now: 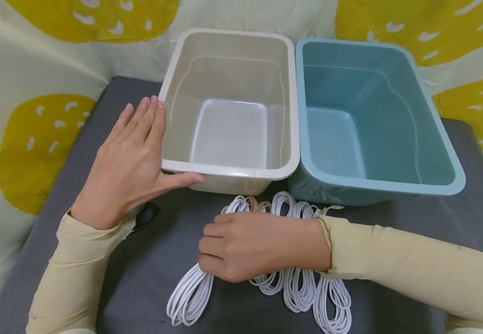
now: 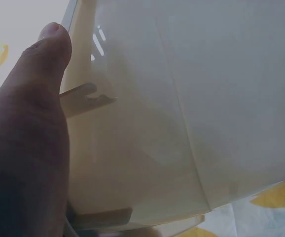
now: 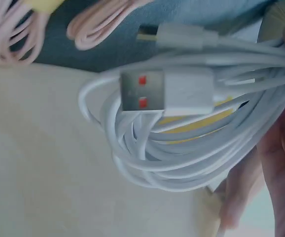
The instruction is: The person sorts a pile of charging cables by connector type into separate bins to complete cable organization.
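Gripping a coiled white cable around its gathered strands, the right hand holds it with curled fingers, just in front of the beige bin. Loops fan out beyond the fingers, and the right wrist view shows a flat USB plug lying over them with a smaller plug beside it. Whether the coil bears on the grey surface or hangs just over it is hard to tell, as the hand covers so much.

The coil should be light and supple, with a smooth jacket that may let strands slide in a loose hold. Both plugs look stiff and could snag a loop; the neck behind each is probably the weakest spot. Taking the whole bundle where its strands bunch seems best, since pulling one loop or a plug would likely unravel it.

More coiled cables lie to its right, near the blue bin. The left hand rests straight fingers at the beige bin's left rim, thumb stretched along the front.
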{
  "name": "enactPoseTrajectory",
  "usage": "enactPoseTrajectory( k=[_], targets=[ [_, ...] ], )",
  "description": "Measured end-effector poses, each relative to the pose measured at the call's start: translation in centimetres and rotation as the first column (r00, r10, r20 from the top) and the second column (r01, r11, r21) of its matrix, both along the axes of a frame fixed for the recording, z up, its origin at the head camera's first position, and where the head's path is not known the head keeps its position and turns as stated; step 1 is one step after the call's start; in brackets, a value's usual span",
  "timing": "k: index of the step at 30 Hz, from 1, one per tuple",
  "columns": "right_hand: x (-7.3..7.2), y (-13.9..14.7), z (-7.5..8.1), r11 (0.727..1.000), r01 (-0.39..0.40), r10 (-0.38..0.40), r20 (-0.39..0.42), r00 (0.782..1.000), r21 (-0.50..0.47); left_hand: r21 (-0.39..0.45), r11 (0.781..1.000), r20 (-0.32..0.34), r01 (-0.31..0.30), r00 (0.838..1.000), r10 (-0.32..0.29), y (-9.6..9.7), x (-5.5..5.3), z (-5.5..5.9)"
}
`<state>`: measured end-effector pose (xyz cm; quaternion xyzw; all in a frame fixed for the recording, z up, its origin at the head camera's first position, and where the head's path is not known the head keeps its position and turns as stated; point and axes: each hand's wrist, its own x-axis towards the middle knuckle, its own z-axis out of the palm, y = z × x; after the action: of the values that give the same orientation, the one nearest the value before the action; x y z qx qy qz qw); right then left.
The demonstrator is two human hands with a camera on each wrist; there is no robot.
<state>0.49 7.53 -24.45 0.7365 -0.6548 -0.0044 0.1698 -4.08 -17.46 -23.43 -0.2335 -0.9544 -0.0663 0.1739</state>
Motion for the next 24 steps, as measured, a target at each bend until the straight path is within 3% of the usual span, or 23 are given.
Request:
enactPoseTrajectory(
  k=[3, 5, 7, 9, 12, 15, 22, 24],
  targets=[
    [-0.5, 1.0, 0.7, 0.999, 0.034, -0.033, 0.055, 0.998, -0.005, -0.005, 1.0, 0.006, 0.0, 1.0, 0.0, -0.1, -0.4, -0.2],
    [-0.8, 1.6, 1.1, 0.999, 0.053, -0.051, 0.133, 0.99, -0.013, -0.008, 1.0, 0.011, 0.0, 1.0, 0.0, -0.2, -0.6, -0.2],
    [-1.2, 2.0, 1.3, 0.997, 0.071, -0.064, 0.209, 0.976, -0.025, -0.009, 1.0, 0.018, -0.002, 1.0, 0.002, -0.3, -0.9, -0.3],
    [-1.5, 2.4, 1.5, 0.996, 0.087, -0.07, 0.326, 0.943, -0.036, -0.01, 1.0, 0.031, -0.008, 0.999, 0.008, -0.4, -1.0, -0.4],
    [-2.0, 3.0, 1.7, 0.992, 0.117, -0.081, 0.491, 0.867, -0.044, -0.014, 1.0, 0.052, -0.021, 0.998, 0.021, -0.5, -1.2, -0.4],
    [-2.5, 3.5, 2.0, 0.987, 0.152, -0.083, 0.63, 0.772, -0.057, -0.017, 1.0, 0.063, -0.026, 0.998, 0.027, -0.6, -1.4, -0.5],
    [-3.2, 4.5, 3.6, 0.951, 0.294, -0.091, 0.817, 0.57, -0.099, -0.035, 0.999, 0.083, -0.033, 0.996, 0.036, -0.6, -1.7, -0.6],
    [-3.4, 4.7, 4.0, 0.937, 0.334, -0.084, 0.86, 0.504, -0.104, -0.029, 0.999, 0.077, -0.03, 0.997, 0.032, -0.6, -1.8, -0.6]
  ],
)
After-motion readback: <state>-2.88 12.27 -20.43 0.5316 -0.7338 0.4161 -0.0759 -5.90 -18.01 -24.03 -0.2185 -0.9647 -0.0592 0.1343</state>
